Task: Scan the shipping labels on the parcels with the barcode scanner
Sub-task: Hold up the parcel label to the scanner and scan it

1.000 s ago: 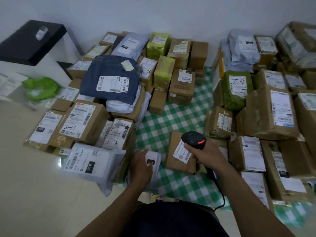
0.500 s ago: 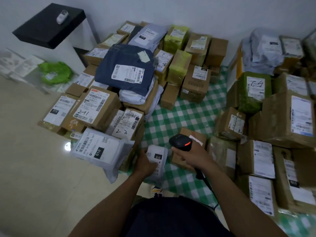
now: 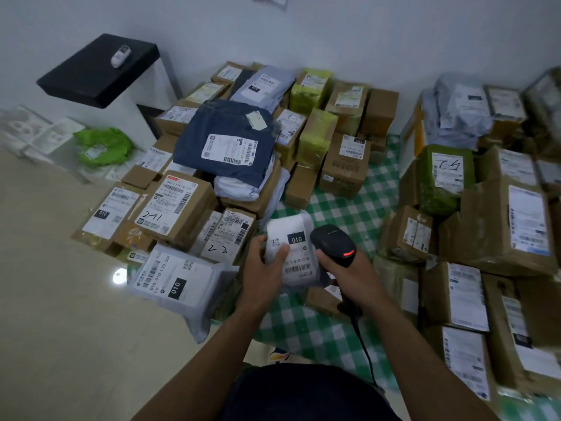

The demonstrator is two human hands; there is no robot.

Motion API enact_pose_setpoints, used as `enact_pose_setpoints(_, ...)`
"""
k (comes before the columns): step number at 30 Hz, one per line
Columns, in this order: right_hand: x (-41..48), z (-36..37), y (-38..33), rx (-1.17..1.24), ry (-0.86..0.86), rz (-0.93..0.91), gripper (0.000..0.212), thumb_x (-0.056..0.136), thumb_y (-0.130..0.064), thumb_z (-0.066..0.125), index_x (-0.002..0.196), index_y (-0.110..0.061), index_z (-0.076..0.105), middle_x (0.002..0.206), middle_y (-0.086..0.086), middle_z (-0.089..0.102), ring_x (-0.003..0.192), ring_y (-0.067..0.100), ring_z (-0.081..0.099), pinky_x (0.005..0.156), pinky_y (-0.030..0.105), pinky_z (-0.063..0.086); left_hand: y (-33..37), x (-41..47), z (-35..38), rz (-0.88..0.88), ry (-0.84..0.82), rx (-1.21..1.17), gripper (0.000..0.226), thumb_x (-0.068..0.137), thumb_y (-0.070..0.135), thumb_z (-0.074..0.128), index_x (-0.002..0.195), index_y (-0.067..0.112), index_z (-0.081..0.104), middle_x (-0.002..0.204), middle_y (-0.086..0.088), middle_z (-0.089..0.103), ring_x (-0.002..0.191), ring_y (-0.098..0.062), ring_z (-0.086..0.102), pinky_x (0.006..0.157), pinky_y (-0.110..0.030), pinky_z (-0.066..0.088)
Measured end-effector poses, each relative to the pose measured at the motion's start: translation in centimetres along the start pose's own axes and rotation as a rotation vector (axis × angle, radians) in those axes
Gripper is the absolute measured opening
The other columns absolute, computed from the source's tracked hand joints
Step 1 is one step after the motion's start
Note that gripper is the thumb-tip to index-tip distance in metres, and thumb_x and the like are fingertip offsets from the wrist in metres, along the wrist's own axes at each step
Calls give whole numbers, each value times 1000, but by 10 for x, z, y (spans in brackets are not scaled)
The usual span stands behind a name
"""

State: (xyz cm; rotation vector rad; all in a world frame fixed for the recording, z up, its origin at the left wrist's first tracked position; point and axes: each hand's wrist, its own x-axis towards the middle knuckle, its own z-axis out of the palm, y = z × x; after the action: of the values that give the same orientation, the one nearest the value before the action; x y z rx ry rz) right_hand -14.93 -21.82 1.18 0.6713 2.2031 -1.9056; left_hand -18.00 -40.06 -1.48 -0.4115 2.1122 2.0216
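Gripped small white parcel [image 3: 291, 247] w/ left hand [image 3: 264, 268]: thumb pressed on front, fingers curled round left edge. Held it over green-checked cloth [image 3: 343, 214], shipping label [image 3: 296, 264] facing up, "010" in black box near top, barcode lower down. Clasped barcode scanner [image 3: 332, 244] in right hand [image 3: 349, 271], fingers wrapped round handle, head just right of parcel's upper part. Touching or just apart, couldn't tell. Noted red light on scanner's back & cable [image 3: 361, 338] trailing down toward body.

Saw parcels piled both sides of cloth. On L: box marked "2-41" [image 3: 176, 205], box marked "2-3" [image 3: 224, 235] just beside left hand, white poly bag [image 3: 179, 281] w/ "010" hanging off pile's near edge, dark blue bag [image 3: 224, 144] on top further back. On R: brown boxes w/ labels up, incl. green-wrapped box [image 3: 446, 177] w/ handwriting on label. Spotted black shelf [image 3: 97, 71] by wall, far L, w/ small white device on it.
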Motion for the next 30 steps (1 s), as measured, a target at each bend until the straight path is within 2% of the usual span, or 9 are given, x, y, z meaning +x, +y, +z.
enact_pose_setpoints(3,-3,-7,-16,2,16,-38,35,88,-36,81,121,-32,70,110,-11,77,98,3,73,75,27,61,8,3,5,32,-131,-2,39,93,18,76,126,28,57,121,2,71,105,-14,72,81,-41,64)
enact_pose_setpoints(6,-5,-22,-31,48,29,-55,34,90,-30,80,122,-29,69,106,-16,74,84,-11,69,60,11,54,12,6,10,38,-255,-30,64,89,9,79,141,28,48,133,0,66,113,-16,70,86,-41,63)
enact_pose_setpoints(10,-7,-34,-42,14,42,-89,33,89,-31,80,120,-34,68,108,-18,74,89,-12,69,65,13,55,24,11,19,103,-272,-60,94,89,4,77,156,47,26,140,5,60,120,-9,65,87,-39,63)
enact_pose_setpoints(12,-10,-38,-45,-14,53,-96,34,89,-32,80,119,-36,65,105,-20,73,88,-11,69,67,15,55,31,21,26,157,-278,-30,94,91,3,74,155,53,26,146,7,55,127,-12,60,91,-40,62)
enact_pose_setpoints(14,-11,-42,-46,-82,74,-86,38,89,-36,81,123,-32,67,100,-12,76,85,-1,72,67,20,56,38,34,32,188,-255,-31,93,92,-1,72,155,51,28,153,8,49,130,-13,57,90,-39,62)
enact_pose_setpoints(18,-16,-46,-50,-161,25,-50,36,92,-35,78,125,-26,67,93,-3,77,69,4,71,54,14,50,51,57,40,227,-164,-38,89,89,-11,69,153,41,35,161,2,37,132,-12,49,77,-18,59)
enact_pose_setpoints(21,-19,-44,-53,-215,-27,-53,29,93,-35,77,120,-28,67,88,-1,78,67,5,70,57,20,54,53,73,41,176,-116,-85,80,90,-8,69,139,49,44,157,-3,44,136,-25,52,78,-28,63)
enact_pose_setpoints(24,-19,-43,-52,-237,-49,-47,30,91,-39,79,118,-34,67,90,-4,78,79,12,74,67,31,62,55,79,42,144,-88,-127,71,92,-6,68,137,45,48,150,-6,51,129,-26,58,71,-25,62)
enact_pose_setpoints(30,-25,-38,-64,-189,-80,-63,31,91,-39,78,119,-38,65,92,-4,76,74,4,69,60,19,53,57,77,41,117,-71,-144,70,92,-7,67,138,41,48,145,-7,55,118,-22,64,68,-24,61)
